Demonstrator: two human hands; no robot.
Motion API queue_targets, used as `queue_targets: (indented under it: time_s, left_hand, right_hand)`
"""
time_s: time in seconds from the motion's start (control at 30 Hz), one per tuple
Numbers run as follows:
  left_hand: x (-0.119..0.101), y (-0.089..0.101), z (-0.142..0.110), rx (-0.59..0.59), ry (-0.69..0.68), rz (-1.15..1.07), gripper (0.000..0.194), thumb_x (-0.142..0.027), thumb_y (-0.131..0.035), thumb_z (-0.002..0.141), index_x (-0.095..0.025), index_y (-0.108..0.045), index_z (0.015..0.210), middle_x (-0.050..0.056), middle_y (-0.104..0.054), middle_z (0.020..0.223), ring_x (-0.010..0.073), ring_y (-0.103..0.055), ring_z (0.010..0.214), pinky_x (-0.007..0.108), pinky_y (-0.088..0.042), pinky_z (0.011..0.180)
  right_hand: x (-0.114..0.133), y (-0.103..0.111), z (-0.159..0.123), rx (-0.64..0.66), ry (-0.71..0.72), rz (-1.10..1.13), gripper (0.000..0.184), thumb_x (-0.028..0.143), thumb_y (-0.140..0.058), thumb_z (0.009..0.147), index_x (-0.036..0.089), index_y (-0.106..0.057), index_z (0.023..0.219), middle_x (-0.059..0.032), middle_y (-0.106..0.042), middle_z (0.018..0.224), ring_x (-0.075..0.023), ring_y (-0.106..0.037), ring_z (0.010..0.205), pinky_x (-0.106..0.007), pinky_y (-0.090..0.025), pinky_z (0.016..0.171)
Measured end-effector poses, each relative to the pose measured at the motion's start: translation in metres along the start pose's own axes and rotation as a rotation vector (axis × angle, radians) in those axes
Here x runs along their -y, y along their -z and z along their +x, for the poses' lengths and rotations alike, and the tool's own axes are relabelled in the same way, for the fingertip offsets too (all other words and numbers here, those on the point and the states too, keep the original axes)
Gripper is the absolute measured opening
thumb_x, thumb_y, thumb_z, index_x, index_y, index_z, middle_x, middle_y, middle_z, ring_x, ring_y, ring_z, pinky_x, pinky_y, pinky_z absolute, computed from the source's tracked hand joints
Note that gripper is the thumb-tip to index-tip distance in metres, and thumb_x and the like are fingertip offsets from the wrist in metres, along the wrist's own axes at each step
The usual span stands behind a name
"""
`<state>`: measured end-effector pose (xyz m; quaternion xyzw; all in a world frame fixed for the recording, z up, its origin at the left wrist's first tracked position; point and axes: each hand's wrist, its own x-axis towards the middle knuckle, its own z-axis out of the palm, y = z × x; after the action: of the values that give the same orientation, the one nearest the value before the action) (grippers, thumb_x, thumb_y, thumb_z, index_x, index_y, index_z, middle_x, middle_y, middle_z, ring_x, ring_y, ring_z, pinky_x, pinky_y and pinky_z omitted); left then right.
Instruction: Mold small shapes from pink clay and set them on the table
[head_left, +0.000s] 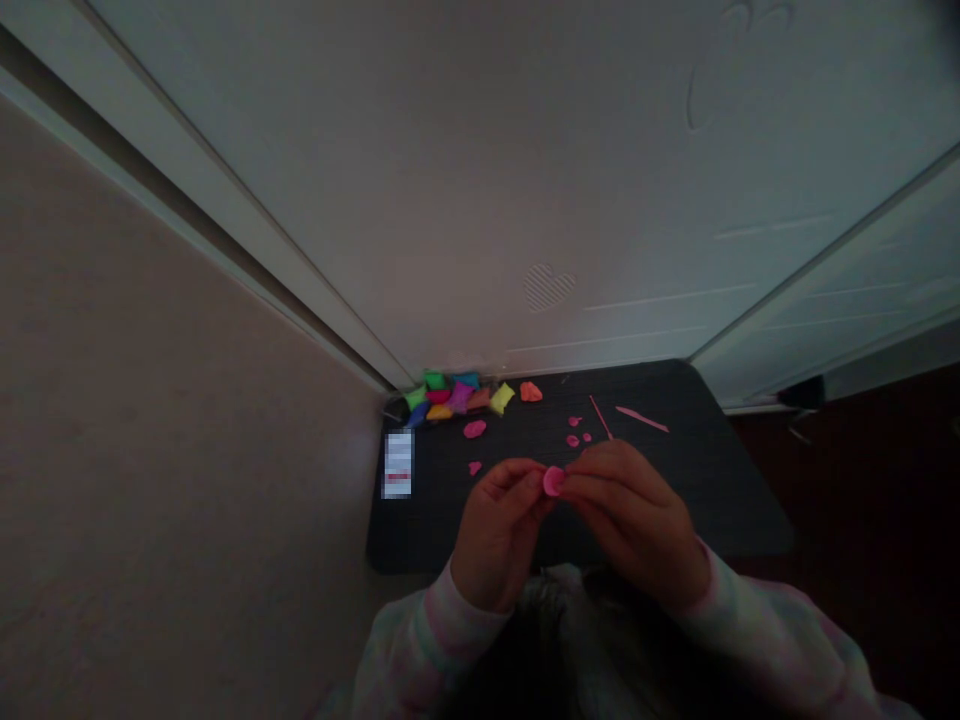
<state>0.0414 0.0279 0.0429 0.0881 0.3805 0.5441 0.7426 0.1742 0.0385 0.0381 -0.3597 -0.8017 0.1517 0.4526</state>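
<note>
Head view: left hand (496, 540) and right hand (637, 520) pinch a cupped pink piece (553, 482) between them, over the dark table (435, 530). Too hard a squeeze could dent or tear it; looks like soft clay, dim light so unsure. Small rounded pink bits (573, 441) near right hand could get smeared by a knuckle. Thin straight pink stick (597, 408) could get knocked.
</note>
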Motion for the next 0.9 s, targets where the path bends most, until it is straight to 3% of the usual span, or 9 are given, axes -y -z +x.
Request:
queue_targets:
  time_s: [0.33, 0.67, 0.9]
  left_hand:
    - [-0.002, -0.002, -0.001, -0.009, 0.001, 0.007, 0.007, -0.013, -0.069, 0.061, -0.013, -0.064, 0.067, 0.000, -0.064, 0.064, 0.0072, -0.057, 0.062, 0.017, -0.045, 0.061]
    - [0.002, 0.000, -0.001, 0.023, 0.030, -0.023, 0.012, -0.013, -0.071, 0.058, -0.011, -0.068, 0.069, 0.003, -0.067, 0.068, 0.0098, -0.060, 0.067, 0.019, -0.047, 0.066]
    - [0.001, -0.002, -0.002, 0.044, 0.018, -0.055, 0.010, -0.009, -0.071, 0.057, -0.011, -0.068, 0.066, 0.001, -0.067, 0.063, 0.0067, -0.059, 0.060, 0.013, -0.045, 0.055]
  right_hand:
    - [0.002, -0.001, 0.001, -0.013, -0.006, -0.042, 0.022, 0.011, -0.061, 0.073, 0.020, -0.056, 0.092, -0.0043, -0.061, 0.083, -0.0160, -0.055, 0.078, -0.032, -0.047, 0.071]
    - [0.004, 0.002, 0.002, -0.046, -0.016, -0.043, 0.017, 0.009, -0.052, 0.077, 0.020, -0.058, 0.088, -0.0043, -0.060, 0.081, -0.0158, -0.055, 0.075, -0.032, -0.048, 0.067]
    - [0.011, -0.001, 0.004, -0.071, -0.041, -0.042, 0.014, 0.020, -0.061, 0.074, 0.019, -0.058, 0.087, -0.0044, -0.060, 0.081, -0.0164, -0.056, 0.076, -0.032, -0.048, 0.067]
